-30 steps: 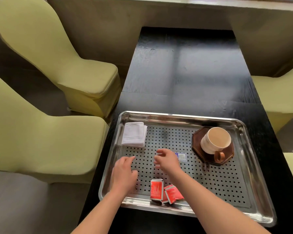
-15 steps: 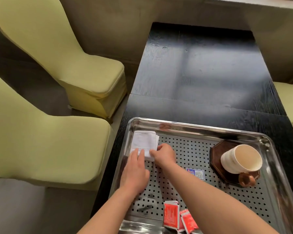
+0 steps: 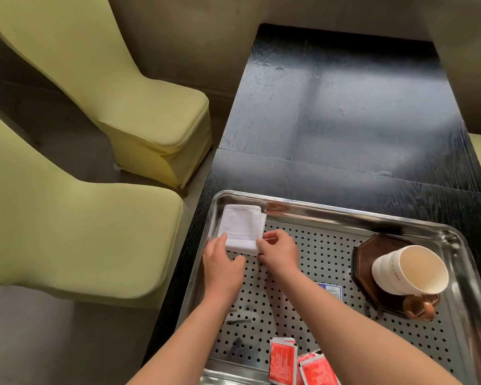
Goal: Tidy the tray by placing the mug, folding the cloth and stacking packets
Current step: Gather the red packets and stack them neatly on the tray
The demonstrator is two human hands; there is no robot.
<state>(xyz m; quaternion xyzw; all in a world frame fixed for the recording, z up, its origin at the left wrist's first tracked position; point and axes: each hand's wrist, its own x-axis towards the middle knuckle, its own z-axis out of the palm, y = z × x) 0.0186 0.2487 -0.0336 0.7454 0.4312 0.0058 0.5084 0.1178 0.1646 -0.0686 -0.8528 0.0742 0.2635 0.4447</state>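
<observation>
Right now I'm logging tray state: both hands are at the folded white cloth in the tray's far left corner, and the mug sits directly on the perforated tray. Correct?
Not quite. In the head view the mug sits on a dark octagonal coaster, not directly on the tray. The left hand and right hand are at the folded white cloth in the far left corner.

You are viewing a softly daylit scene: pale light is reflecting off the glossy black wooden table (image 3: 345, 112), and glare is streaking the perforated stainless-steel tray (image 3: 331, 211) rim. Wide-angle distortion is bending the edges; detail is softening slightly throughout.
</observation>
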